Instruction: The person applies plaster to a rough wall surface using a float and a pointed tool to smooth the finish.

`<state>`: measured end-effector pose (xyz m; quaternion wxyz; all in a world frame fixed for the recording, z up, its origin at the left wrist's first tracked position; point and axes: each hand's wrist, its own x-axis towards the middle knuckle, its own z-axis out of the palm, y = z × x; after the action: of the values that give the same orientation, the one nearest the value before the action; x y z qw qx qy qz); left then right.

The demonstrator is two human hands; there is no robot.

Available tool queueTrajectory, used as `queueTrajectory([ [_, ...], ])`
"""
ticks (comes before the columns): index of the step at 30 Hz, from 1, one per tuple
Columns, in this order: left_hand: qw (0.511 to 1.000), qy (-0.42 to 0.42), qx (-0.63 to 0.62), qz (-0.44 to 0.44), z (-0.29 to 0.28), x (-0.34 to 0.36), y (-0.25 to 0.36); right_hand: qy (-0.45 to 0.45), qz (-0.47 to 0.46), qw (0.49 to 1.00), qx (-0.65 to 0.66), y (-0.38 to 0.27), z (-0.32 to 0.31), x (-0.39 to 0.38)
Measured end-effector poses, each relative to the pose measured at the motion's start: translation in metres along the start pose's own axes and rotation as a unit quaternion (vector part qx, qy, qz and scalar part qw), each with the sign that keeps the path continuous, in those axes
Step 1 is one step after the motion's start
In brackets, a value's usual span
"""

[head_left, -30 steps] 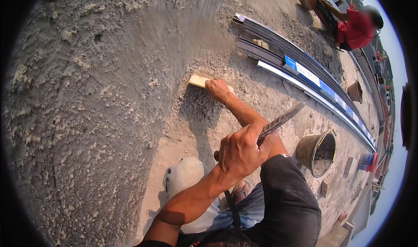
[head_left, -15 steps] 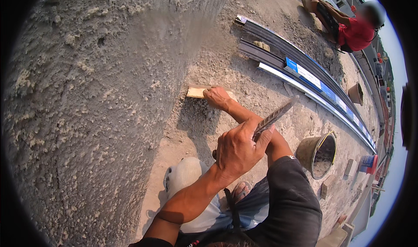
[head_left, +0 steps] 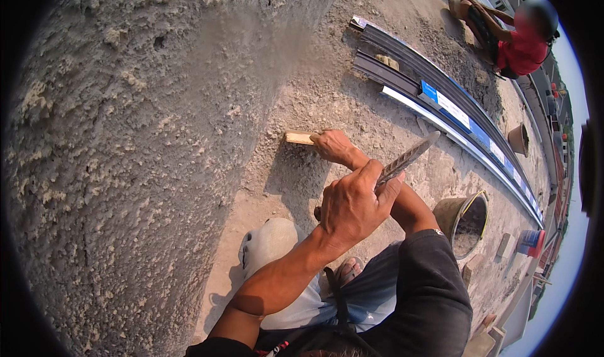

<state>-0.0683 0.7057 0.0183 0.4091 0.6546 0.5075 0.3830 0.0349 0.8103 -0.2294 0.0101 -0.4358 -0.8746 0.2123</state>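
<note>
My right hand grips a short pale wooden board, held out close to the foot of a rough grey plastered wall. The board's near edge faces me, and its right end is hidden by my fingers. Nearer to me, my left hand crosses above the right forearm. It is closed around a grey, mottled, pointed tool, like a trowel blade seen edge-on. The tip slants up to the right, and a dark rounded end shows below my fist. Whether it is a trowel I cannot tell.
Long dark metal channels lie on the gritty ground to the right. A mortar-stained bucket stands beside my right arm, with a smaller bucket and a blue-and-red pail farther off. Another person in red crouches at the far right.
The view has shifted slightly, so most things sit farther right. The wooden board has tilted and now shows mainly its edge. Both hands keep their grip.
</note>
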Motion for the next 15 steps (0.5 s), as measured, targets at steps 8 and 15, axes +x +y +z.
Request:
queueTrajectory([
  [8, 0.999, -0.046, -0.013, 0.015, 0.024, -0.011, 0.011, 0.042, 0.004, 0.998, -0.046, 0.014, 0.008, 0.019],
  [15, 0.999, -0.012, -0.026, 0.015, 0.014, -0.007, 0.013, 0.043, 0.013, 0.999, -0.027, 0.021, -0.022, -0.01],
])
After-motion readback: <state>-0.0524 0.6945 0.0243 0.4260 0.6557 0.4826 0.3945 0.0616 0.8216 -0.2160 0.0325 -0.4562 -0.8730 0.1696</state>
